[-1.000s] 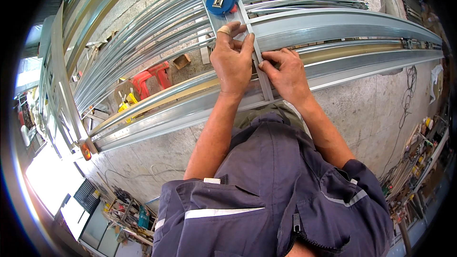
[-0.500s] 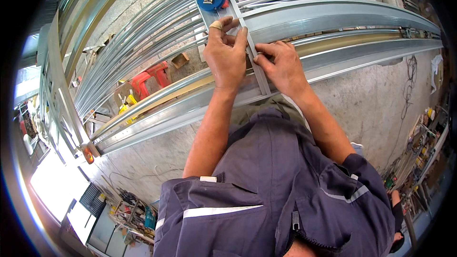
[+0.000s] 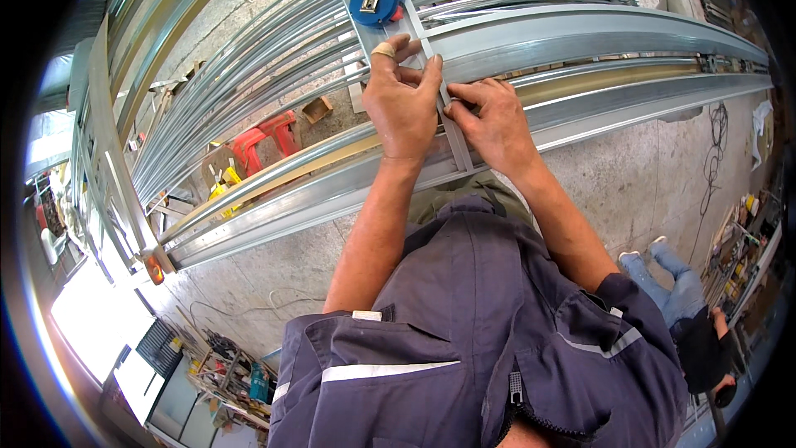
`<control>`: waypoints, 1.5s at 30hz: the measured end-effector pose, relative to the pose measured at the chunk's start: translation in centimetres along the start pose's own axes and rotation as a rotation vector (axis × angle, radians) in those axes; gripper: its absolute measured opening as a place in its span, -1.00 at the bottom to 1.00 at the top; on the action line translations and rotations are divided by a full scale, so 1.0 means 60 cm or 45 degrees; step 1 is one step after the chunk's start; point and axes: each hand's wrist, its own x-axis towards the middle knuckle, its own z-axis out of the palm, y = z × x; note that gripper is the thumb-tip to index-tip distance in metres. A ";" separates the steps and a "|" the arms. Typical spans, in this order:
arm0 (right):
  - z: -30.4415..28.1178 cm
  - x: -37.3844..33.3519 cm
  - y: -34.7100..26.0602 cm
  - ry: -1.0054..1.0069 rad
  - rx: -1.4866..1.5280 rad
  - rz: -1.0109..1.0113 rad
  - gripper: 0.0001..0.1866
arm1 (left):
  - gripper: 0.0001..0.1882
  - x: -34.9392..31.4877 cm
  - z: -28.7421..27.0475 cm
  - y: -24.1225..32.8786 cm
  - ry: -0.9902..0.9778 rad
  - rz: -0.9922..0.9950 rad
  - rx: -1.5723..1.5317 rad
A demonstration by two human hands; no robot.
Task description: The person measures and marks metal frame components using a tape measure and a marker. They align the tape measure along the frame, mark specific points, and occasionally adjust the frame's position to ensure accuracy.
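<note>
Both the left hand [image 3: 402,108] and the right hand [image 3: 495,124] rest at a narrow grey metal profile [image 3: 457,149], which crosses long metal rails [image 3: 613,104] and points away from the worker's body. A blue tape measure [image 3: 377,3] sits on the far part of the profile. Progress, as judged from the arrangement: the profile is in place across the rails, the tape measure is set upon it, and both hands are positioned along its edges. No finished mark or fastening can be made out near the fingers, so what is left cannot be fixed from this view.

Position relative to the grip: the profile passes between the two hands. The left grip is half curled, its thumb at the profile's edge and its wrapped finger reaching over toward the tape measure, which lies just beyond the fingertips. The right grip is drawn into a pinch of thumb and forefinger against the opposite edge, nearer the body. Whether either grip is closed on the profile, on the tape's blade or on some smaller piece cannot be told, since the fingers hide the contact.

Surroundings: thin metal rods [image 3: 286,54] fan out to the left, above a red object [image 3: 279,127] and a small wooden block [image 3: 317,109]; at lower right, another person [image 3: 686,294] is visible beyond the concrete floor [image 3: 618,178].
</note>
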 end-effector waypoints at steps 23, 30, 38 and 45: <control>0.003 -0.001 0.002 0.049 0.016 -0.006 -0.67 | -0.45 0.002 -0.003 0.013 0.006 0.015 0.084; 0.004 -0.001 0.001 0.050 0.010 0.016 -0.67 | -0.48 0.001 -0.001 0.007 -0.021 -0.001 -0.021; -0.002 -0.001 -0.008 0.023 -0.015 0.067 -0.68 | -0.52 -0.001 0.000 0.003 -0.013 0.006 -0.015; 0.001 -0.001 0.003 0.041 -0.005 0.012 -0.66 | -0.53 0.002 -0.004 0.003 -0.040 0.006 0.008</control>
